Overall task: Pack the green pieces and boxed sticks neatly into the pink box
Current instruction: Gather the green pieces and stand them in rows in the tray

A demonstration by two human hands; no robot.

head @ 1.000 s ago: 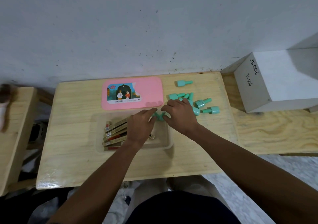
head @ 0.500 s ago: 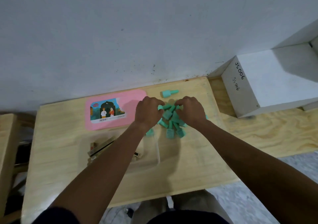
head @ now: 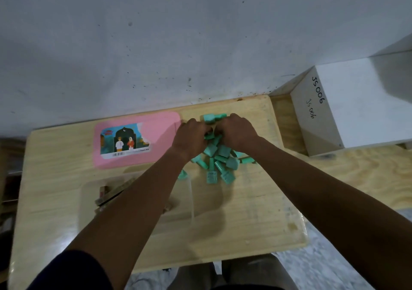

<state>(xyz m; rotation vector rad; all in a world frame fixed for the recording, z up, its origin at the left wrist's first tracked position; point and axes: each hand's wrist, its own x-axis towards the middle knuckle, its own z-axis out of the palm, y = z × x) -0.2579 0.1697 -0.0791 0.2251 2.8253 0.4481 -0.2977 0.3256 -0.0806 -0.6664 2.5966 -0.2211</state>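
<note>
Several green pieces (head: 219, 158) lie bunched in a heap on the wooden table (head: 245, 218). My left hand (head: 191, 137) and my right hand (head: 236, 130) are curled over the far side of the heap, fingers closed around green pieces. One more green piece (head: 213, 118) lies just beyond my knuckles. The pink lid (head: 136, 139) with a picture label lies flat to the left. In front of it stands the clear tray (head: 191, 200) of the box, with several boxed sticks (head: 109, 195) inside, partly hidden by my left forearm.
A white box (head: 361, 104) marked JS006 stands at the right on a neighbouring wooden surface. A grey wall runs right behind the table. Another wooden table edge (head: 9, 147) shows at the far left.
Both hands moved from the tray's far rim out to the loose green pieces and raked them into one heap. The camera tilted, so the table now sits lower in view.
</note>
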